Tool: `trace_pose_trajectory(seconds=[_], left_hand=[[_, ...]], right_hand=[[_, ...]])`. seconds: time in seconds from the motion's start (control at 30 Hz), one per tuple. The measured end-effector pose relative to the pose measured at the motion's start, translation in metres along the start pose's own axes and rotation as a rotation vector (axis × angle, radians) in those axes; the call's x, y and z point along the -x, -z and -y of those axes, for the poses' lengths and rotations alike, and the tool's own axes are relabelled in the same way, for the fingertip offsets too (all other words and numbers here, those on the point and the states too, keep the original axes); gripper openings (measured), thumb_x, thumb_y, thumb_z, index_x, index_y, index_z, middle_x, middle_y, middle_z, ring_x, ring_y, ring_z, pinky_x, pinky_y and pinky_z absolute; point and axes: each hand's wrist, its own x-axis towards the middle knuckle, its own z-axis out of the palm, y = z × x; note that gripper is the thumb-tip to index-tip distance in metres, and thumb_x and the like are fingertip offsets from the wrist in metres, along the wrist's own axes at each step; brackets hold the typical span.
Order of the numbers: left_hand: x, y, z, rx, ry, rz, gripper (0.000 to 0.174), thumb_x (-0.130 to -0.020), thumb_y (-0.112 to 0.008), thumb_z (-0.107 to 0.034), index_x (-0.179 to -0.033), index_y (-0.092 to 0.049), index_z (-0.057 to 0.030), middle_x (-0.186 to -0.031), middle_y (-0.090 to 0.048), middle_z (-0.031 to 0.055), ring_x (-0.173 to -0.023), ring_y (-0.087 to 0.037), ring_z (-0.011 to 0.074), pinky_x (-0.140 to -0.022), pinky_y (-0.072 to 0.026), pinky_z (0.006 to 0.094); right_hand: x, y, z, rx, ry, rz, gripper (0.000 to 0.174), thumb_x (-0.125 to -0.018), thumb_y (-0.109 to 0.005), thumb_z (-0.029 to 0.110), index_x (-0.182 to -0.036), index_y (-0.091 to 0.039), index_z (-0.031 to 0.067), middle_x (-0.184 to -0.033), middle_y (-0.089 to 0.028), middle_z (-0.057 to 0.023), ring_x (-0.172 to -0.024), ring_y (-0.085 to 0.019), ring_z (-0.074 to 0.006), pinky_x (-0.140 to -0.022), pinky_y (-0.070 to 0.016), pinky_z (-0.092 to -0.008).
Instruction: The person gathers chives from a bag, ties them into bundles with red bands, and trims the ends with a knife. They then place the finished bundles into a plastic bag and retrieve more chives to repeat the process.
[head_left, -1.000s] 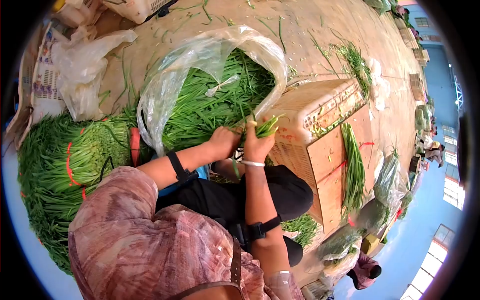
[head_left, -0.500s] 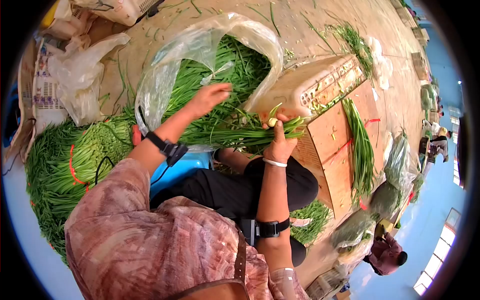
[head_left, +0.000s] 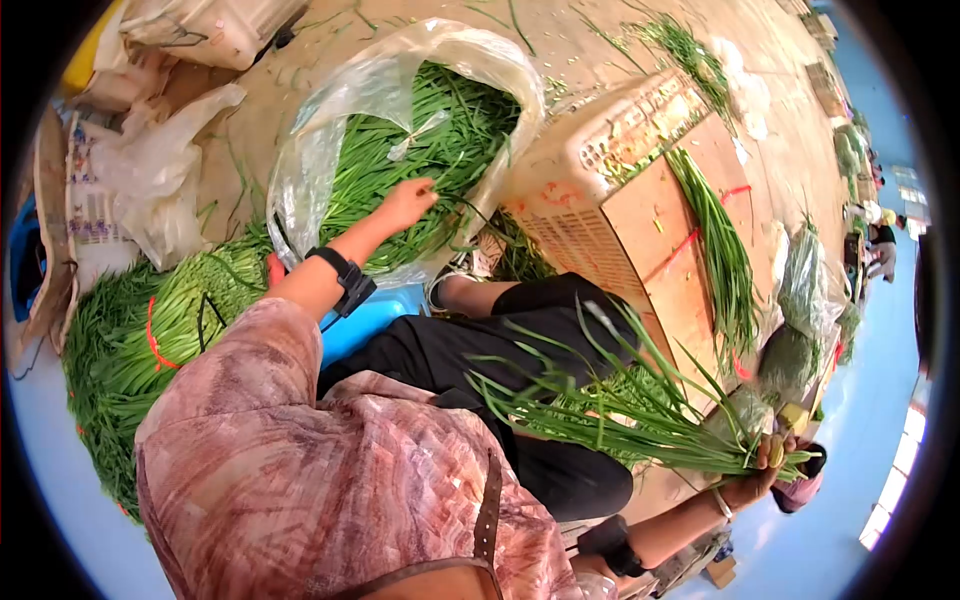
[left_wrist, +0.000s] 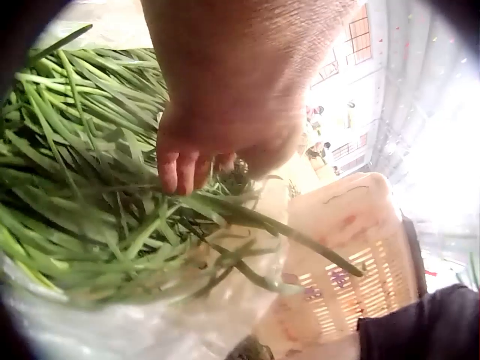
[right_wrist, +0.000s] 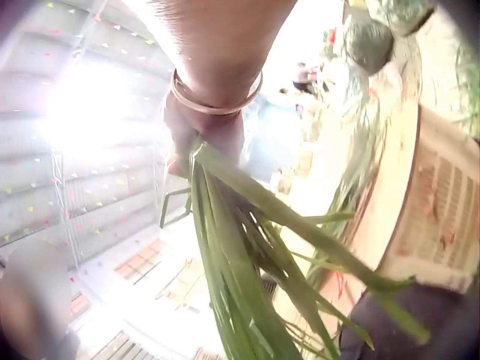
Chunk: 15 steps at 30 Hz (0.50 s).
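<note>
While the right hand [head_left: 750, 485] grips a bunch of long green stalks [head_left: 610, 412] by its base, held low and far out to its own side, the left hand [head_left: 405, 203] reaches into the clear plastic bag [head_left: 310, 170], well apart from the other. Its fingertips [left_wrist: 180, 166] are down among the loose greens [head_left: 420, 140]; I cannot tell whether they pinch any stalk.

Judging by how things lie, the work with the greens looks partway through. Tied bundles [head_left: 140, 330] with red bands lie stacked just outside the left forearm. One laid bunch [head_left: 715, 250] rests on the board [head_left: 650, 235] over the crate [head_left: 570, 190], between the two hands. The bag under the left hand looks heaped, so much seems left to gather. The bunch in the right hand shows no band that I can see, so it looks unfinished.
</note>
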Motion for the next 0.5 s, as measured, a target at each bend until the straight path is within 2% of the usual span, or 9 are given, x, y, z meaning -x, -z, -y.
trace_pose_trajectory(seconds=[0.07,0.13,0.2,0.23,0.27,0.33,0.4,0.47,0.5], left_hand=[[-0.003,0.003,-0.014,0.136,0.157,-0.077,0.036,-0.081,-0.061,-0.018,-0.111,-0.055,0.0022,-0.093,-0.063,0.0097,-0.081,-0.058,0.0176,-0.074,-0.047,0.0305],[-0.002,0.007,-0.055,0.265,-0.1,-0.191,0.029,-0.082,-0.059,-0.011,-0.108,-0.055,0.0006,-0.092,-0.063,0.0081,-0.079,-0.059,0.014,-0.075,-0.0462,0.0265],[0.001,0.014,-0.13,0.466,-0.254,-0.107,0.035,-0.083,-0.059,-0.012,-0.116,-0.052,-0.0011,-0.099,-0.062,0.0105,-0.091,-0.059,0.0162,-0.083,-0.0459,0.0295],[0.003,0.002,-0.166,0.559,-0.318,-0.001,0.038,-0.083,-0.058,-0.011,-0.119,-0.05,-0.0013,-0.101,-0.061,0.0107,-0.091,-0.059,0.0167,-0.083,-0.046,0.0303],[0.01,0.004,-0.194,0.629,-0.372,0.078,0.04,-0.083,-0.058,-0.01,-0.121,-0.049,-0.0014,-0.103,-0.061,0.011,-0.092,-0.059,0.0172,-0.084,-0.0462,0.0312],[0.047,0.018,-0.285,0.82,-0.605,0.489,0.043,-0.082,-0.058,-0.008,-0.123,-0.047,-0.0011,-0.104,-0.06,0.0104,-0.092,-0.059,0.017,-0.084,-0.0462,0.0304],[0.073,-0.002,-0.339,0.813,-0.617,0.788,0.046,-0.081,-0.059,-0.009,-0.124,-0.046,-0.0005,-0.106,-0.06,0.0106,-0.093,-0.059,0.0172,-0.084,-0.0462,0.0294],[0.103,-0.035,-0.386,0.541,-0.71,0.953,0.049,-0.079,-0.063,-0.015,-0.123,-0.047,0.0001,-0.108,-0.058,0.0159,-0.096,-0.058,0.0236,-0.086,-0.0451,0.0332],[0.117,-0.057,-0.403,0.438,-0.888,0.886,0.059,-0.074,-0.068,-0.022,-0.124,-0.045,0.0015,-0.112,-0.055,0.0196,-0.101,-0.055,0.0284,-0.09,-0.0424,0.0369]], right_hand=[[0.013,-0.02,0.004,0.787,0.021,-0.614,0.027,-0.084,-0.056,0.01,-0.111,-0.05,0.0073,-0.085,-0.056,-0.0035,-0.071,-0.055,-0.0134,-0.071,-0.0501,-0.0371],[0.026,0.005,0.008,1.038,-0.117,-0.659,0.024,-0.085,-0.057,0.013,-0.107,-0.054,0.0049,-0.094,-0.059,-0.0081,-0.08,-0.06,-0.0192,-0.063,-0.0507,-0.0336],[0.038,-0.021,-0.005,1.026,0.233,-0.676,0.017,-0.086,-0.056,0.01,-0.102,-0.057,0.0023,-0.088,-0.06,-0.0076,-0.073,-0.062,-0.0208,-0.063,-0.0501,-0.0302],[0.04,-0.03,-0.001,1.518,0.233,-0.571,0.016,-0.086,-0.055,0.008,-0.101,-0.058,0.0019,-0.086,-0.06,-0.0084,-0.071,-0.062,-0.0215,-0.063,-0.0511,-0.031],[0.056,-0.03,0.01,0.832,0.116,-0.843,0.016,-0.086,-0.056,0.007,-0.101,-0.057,0.0012,-0.085,-0.061,-0.0102,-0.07,-0.063,-0.022,-0.062,-0.0515,-0.0313],[0.037,-0.006,-0.005,0.829,0.146,-0.651,0.012,-0.087,-0.053,0.005,-0.097,-0.056,0.0001,-0.084,-0.064,-0.0134,-0.071,-0.065,-0.0246,-0.062,-0.0518,-0.0329],[0.042,-0.019,-0.005,0.694,0.11,-0.648,0.012,-0.087,-0.05,0.003,-0.098,-0.055,-0.0001,-0.085,-0.064,-0.0164,-0.076,-0.065,-0.0274,-0.064,-0.0534,-0.0346],[0.047,-0.018,-0.005,0.611,0.079,-0.622,0.013,-0.087,-0.051,0.004,-0.099,-0.054,0.0001,-0.085,-0.064,-0.0169,-0.075,-0.065,-0.0277,-0.066,-0.0544,-0.0354],[0.047,-0.017,-0.008,0.586,0.086,-0.637,0.013,-0.087,-0.052,0.004,-0.099,-0.054,0.0001,-0.084,-0.064,-0.017,-0.075,-0.065,-0.0275,-0.066,-0.0546,-0.0356]])
